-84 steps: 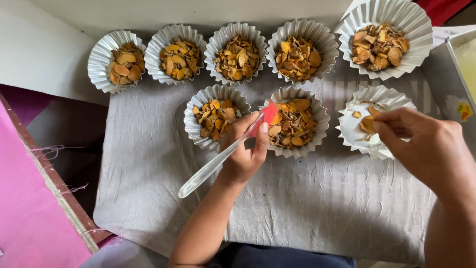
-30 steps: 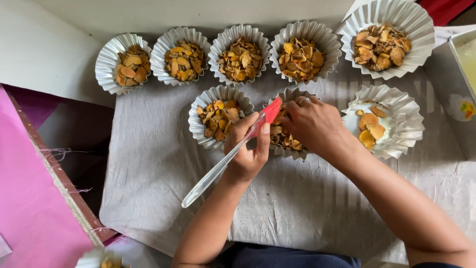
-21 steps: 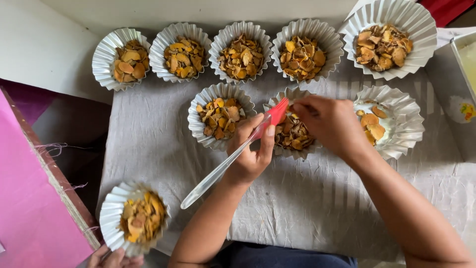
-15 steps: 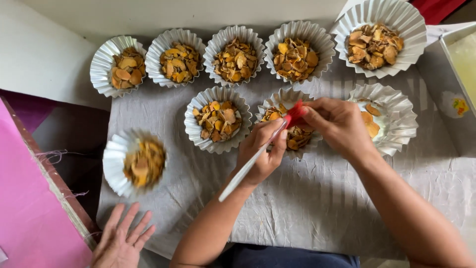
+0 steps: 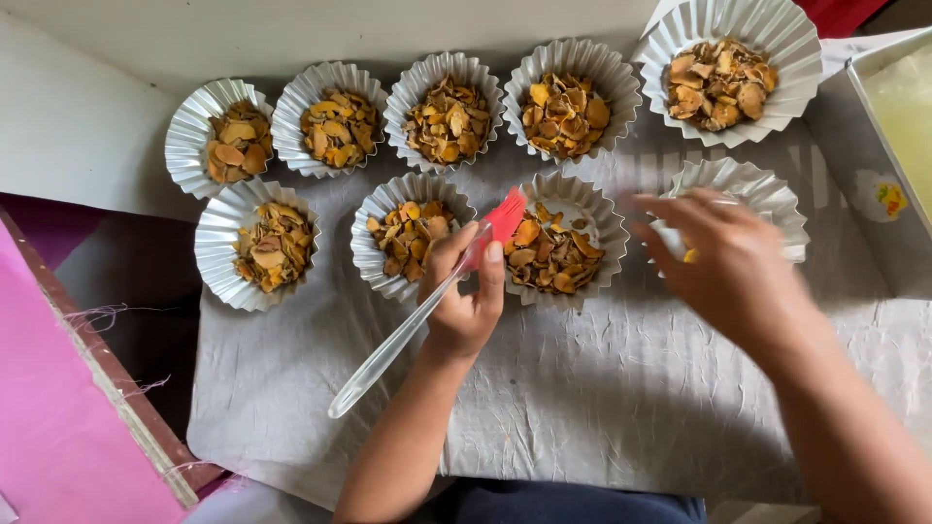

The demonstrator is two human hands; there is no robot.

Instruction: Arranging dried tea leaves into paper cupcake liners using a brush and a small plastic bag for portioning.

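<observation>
On wrinkled grey cloth (image 5: 582,408) we count eight fluted foil cups (image 5: 255,245); our left hand (image 5: 464,291) grips a red-tipped clear brush (image 5: 417,320), our right hand (image 5: 733,262) blurred, grasp undeterminable.

Right hand (image 5: 733,267) off the middle cup (image 5: 561,243), newly added filled cup (image 5: 257,245) at left.

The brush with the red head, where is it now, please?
In the head view the brush is near the centre, held in the left hand; its red head lies between two filled cups of the front row.
</observation>
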